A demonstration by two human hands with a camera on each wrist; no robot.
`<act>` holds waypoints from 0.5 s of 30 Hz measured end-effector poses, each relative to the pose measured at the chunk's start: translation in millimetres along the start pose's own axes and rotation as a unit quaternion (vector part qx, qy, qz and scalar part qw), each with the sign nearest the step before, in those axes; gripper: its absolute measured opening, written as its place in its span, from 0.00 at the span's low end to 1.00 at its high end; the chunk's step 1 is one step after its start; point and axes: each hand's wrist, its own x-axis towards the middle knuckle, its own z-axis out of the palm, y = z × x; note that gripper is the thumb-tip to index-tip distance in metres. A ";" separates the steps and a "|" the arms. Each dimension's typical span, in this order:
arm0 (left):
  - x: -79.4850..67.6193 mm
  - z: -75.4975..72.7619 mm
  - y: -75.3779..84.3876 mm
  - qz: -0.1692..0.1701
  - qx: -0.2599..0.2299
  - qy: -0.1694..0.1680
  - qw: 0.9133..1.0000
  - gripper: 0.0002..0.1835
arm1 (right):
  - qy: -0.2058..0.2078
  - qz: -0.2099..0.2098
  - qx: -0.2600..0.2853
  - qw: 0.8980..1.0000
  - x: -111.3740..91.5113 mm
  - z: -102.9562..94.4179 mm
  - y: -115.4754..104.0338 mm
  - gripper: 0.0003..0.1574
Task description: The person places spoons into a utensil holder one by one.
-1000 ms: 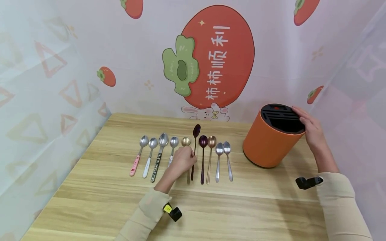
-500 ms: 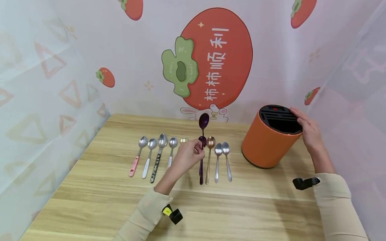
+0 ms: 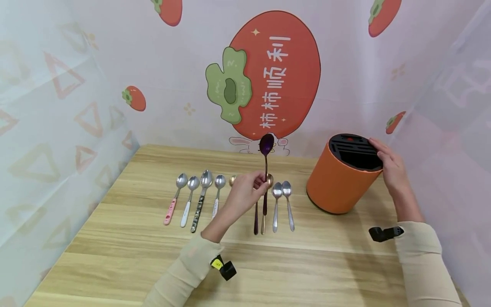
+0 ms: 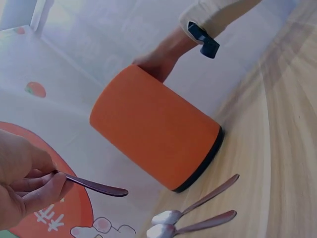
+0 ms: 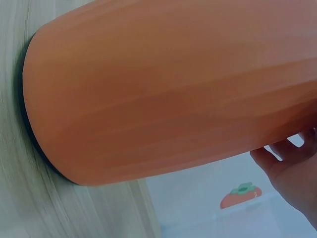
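Note:
My left hand [image 3: 245, 192] pinches a dark purple long-handled spoon [image 3: 266, 147] by its handle, bowl up, above the row of spoons. In the left wrist view the handle's lower end [image 4: 106, 189] juts out past the fingertips. Behind the held spoon, a copper spoon [image 3: 263, 228] and another purple spoon [image 3: 256, 221] lie on the table, partly hidden. My right hand [image 3: 395, 170] rests against the far right of an orange cylindrical knife block [image 3: 341, 187] with a black slotted top [image 3: 354, 147], its fingers lying along the rim.
Two small silver spoons [image 3: 289, 209] lie between the row's middle and the block. Left of my hand are a gold spoon [image 3: 232, 180] and several with patterned handles, among them a pink-handled spoon [image 3: 171, 211]. A printed curtain [image 3: 184, 85] stands behind the wooden table [image 3: 126, 251].
My left hand has lifted the purple spoon off the table and carried it to the right, now over the copper spoon. The right hand stays on the knife block.

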 end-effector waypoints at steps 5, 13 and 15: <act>2.7 -1.2 15.2 0.007 0.013 -0.003 1.000 0.04 | 0.007 0.009 0.001 1.000 -3.7 3.2 -4.2 0.29; 18.9 -0.3 38.5 0.048 -0.001 -0.003 0.999 0.05 | 0.014 0.013 -0.005 1.000 -5.1 6.7 -7.8 0.29; 23.5 0.1 45.5 0.061 0.000 -0.005 0.998 0.04 | 0.015 0.008 -0.005 1.000 -5.5 6.9 -7.8 0.29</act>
